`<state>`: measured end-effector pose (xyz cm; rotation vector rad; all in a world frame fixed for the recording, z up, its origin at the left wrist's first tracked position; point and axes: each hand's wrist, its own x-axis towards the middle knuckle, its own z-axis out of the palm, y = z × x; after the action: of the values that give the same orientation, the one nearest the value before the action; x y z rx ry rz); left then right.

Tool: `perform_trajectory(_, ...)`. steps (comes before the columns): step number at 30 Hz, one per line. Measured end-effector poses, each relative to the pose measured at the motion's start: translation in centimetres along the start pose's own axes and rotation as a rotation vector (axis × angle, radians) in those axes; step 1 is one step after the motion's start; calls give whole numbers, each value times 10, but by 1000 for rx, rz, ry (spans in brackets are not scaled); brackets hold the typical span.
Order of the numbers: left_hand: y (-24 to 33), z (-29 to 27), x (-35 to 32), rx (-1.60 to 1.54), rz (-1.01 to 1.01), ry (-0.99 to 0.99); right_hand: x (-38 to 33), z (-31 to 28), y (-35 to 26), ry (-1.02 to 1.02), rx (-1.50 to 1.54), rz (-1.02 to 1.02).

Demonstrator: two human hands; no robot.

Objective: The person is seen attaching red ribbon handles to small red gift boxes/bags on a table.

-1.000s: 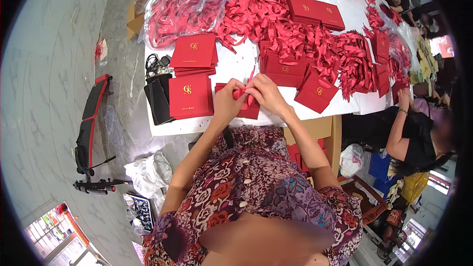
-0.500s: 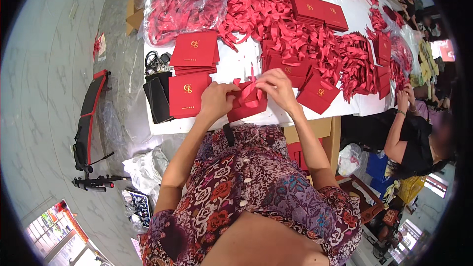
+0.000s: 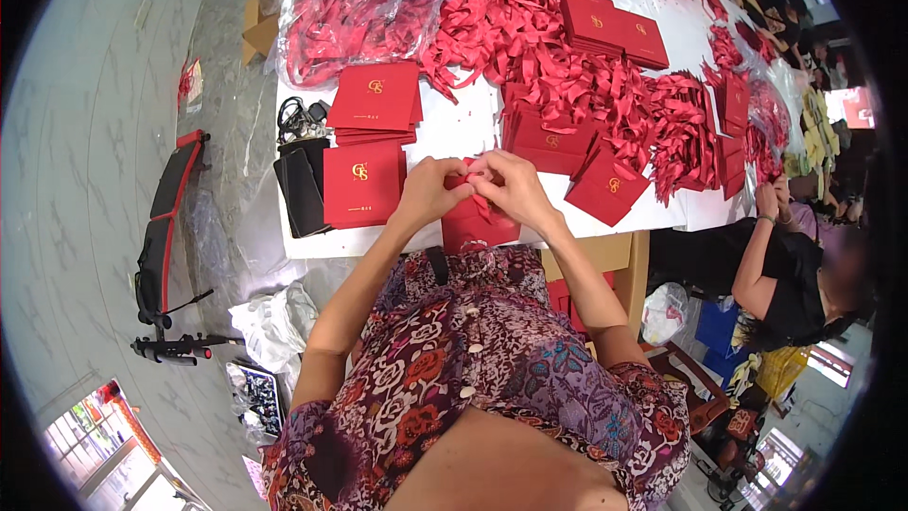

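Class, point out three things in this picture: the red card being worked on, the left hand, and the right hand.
red card (image 3: 478,225), head view, its lower front face below the hands
left hand (image 3: 430,189), head view, back of the hand
right hand (image 3: 511,185), head view, back of the hand

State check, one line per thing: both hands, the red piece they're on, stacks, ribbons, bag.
left hand: closed on red envelope, fingers pinching its top
right hand: closed on the same top edge
red envelope: held at the table edge
red card stack: flat, untouched
ribbon pile: loose, spread over table
plastic bag: lying down, full of ribbons
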<state>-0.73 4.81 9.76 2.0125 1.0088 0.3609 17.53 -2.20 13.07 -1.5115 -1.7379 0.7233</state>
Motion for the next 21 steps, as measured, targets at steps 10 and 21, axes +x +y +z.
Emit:
perform_trajectory(10,-5,9,3,-154,-25,5,-3,14,17,121,559,312)
perform_trajectory(21,3,-10,2,-267,-57,-50,-19,8,3,75,143,135)
